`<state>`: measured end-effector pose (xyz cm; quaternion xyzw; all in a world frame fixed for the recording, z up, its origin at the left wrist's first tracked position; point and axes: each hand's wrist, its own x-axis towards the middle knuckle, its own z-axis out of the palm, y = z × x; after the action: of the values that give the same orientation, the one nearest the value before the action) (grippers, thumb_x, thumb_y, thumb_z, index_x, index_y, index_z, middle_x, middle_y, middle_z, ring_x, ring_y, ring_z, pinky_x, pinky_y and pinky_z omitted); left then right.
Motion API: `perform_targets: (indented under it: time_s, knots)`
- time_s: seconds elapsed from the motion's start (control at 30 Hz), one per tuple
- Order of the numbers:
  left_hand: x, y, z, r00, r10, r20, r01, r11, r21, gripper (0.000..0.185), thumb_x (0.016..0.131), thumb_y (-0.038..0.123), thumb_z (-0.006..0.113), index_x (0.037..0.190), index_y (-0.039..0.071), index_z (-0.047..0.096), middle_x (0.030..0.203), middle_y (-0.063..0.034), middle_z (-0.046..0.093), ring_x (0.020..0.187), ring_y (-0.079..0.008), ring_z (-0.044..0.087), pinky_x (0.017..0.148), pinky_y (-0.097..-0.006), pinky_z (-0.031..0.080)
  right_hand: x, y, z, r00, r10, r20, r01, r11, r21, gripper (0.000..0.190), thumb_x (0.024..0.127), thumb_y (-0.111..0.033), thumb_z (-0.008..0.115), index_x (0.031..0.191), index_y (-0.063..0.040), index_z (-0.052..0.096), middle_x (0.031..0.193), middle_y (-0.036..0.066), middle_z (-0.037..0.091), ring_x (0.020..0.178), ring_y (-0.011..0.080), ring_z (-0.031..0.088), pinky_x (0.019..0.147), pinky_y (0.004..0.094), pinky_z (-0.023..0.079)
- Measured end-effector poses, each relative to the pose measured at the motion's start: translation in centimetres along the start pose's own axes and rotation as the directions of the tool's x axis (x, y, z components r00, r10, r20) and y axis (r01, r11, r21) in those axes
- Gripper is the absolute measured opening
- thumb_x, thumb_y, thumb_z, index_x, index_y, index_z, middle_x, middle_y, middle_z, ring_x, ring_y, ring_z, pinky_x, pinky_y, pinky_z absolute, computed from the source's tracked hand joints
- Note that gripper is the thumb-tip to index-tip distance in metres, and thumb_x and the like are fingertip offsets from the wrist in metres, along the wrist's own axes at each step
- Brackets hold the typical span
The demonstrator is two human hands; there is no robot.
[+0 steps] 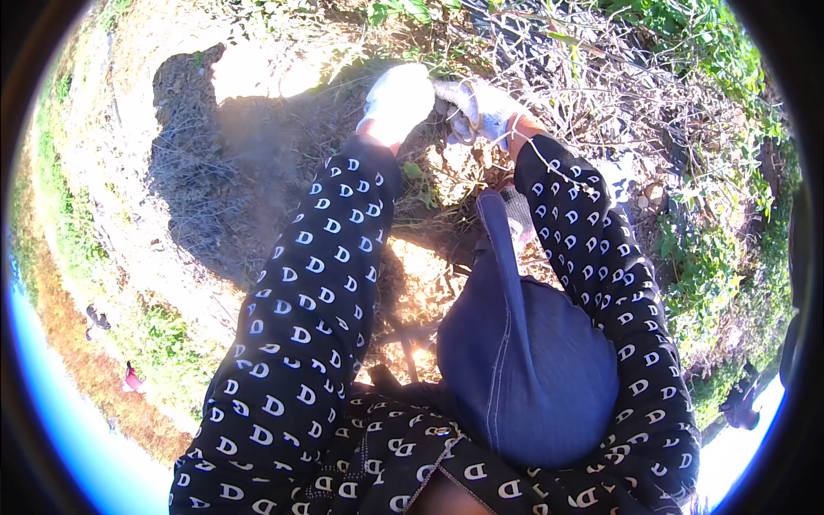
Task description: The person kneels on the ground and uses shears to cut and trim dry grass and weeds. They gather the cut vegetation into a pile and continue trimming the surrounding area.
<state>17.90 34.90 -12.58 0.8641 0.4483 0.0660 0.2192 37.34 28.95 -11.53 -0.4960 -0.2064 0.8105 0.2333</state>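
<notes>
My left hand (400, 96), in a white work glove, is close to the ground ahead of me. Bright glare washes out its fingers, so its grip is unclear. My right hand (486, 112), also in a white glove, is just beside it, fingertips towards the left glove. A thin brown curved strip (476, 106) crosses the right glove's fingers; whether they grip it I cannot tell. One pale dry stem (547, 164) lies across my right wrist and sleeve. Below the hands are dry stalks and soil (450, 170) with a few green leaves (418, 183).
Tangled dry vines (579, 90) spread to the right, with green leafy plants (708, 257) beyond. My blue-clad knee (528, 373) and shoe (518, 212) are between my arms. Shadow covers dry grass (199, 154) at left. Far off are a person (740, 405) and a small red-pink shape (132, 378).
</notes>
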Motion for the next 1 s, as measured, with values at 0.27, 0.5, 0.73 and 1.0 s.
perform_targets:
  time_s: [0.27,0.5,0.73,1.0]
  knots:
    - [-0.9,0.8,-0.7,0.98,0.181,-0.087,-0.175,0.981,0.08,0.015,0.091,0.018,0.062,0.094,0.01,0.074,0.093,-0.0131,0.072,0.089,-0.0336,0.07,0.08,-0.0434,0.056,-2.7,2.0,2.5,0.988,-0.112,-0.11,0.099,0.987,-0.123,0.037,0.102,-0.041,0.065,0.101,-0.004,0.062,0.063,0.004,0.059,0.05,0.0199,0.058,0.063,0.0421,0.059]
    - [-0.4,0.0,-1.7,0.984,0.175,-0.018,-0.171,0.978,0.116,0.014,0.094,0.017,0.064,0.098,0.01,0.076,0.096,-0.0109,0.073,0.088,-0.0318,0.069,0.081,-0.0424,0.056,-4.1,-0.2,2.7,1.0,-0.006,-0.024,0.013,0.956,0.294,0.035,0.103,-0.036,0.063,0.1,-0.001,0.061,0.063,0.004,0.057,0.052,0.0187,0.059,0.075,0.0452,0.062]
    - [-0.6,-4.2,1.9,0.858,0.444,-0.26,-0.422,0.896,0.136,0.016,0.093,0.016,0.064,0.101,0.007,0.074,0.094,-0.012,0.073,0.088,-0.03,0.069,0.083,-0.04,0.057,-0.1,-1.4,0.1,0.987,0.141,0.075,-0.156,0.957,0.245,0.023,0.101,-0.029,0.062,0.097,-0.006,0.062,0.068,0.0,0.055,0.052,0.0145,0.055,0.083,0.0485,0.062]
    - [-0.7,-0.7,0.3,0.989,0.143,-0.034,-0.141,0.988,0.065,0.018,0.094,0.019,0.059,0.099,0.008,0.073,0.098,-0.0129,0.071,0.096,-0.0313,0.068,0.089,-0.0425,0.055,-0.7,-0.8,0.4,0.992,-0.121,-0.034,0.106,0.952,-0.286,0.028,0.102,-0.027,0.057,0.095,-0.001,0.066,0.064,0.005,0.056,0.049,0.0183,0.058,0.055,0.0364,0.056]
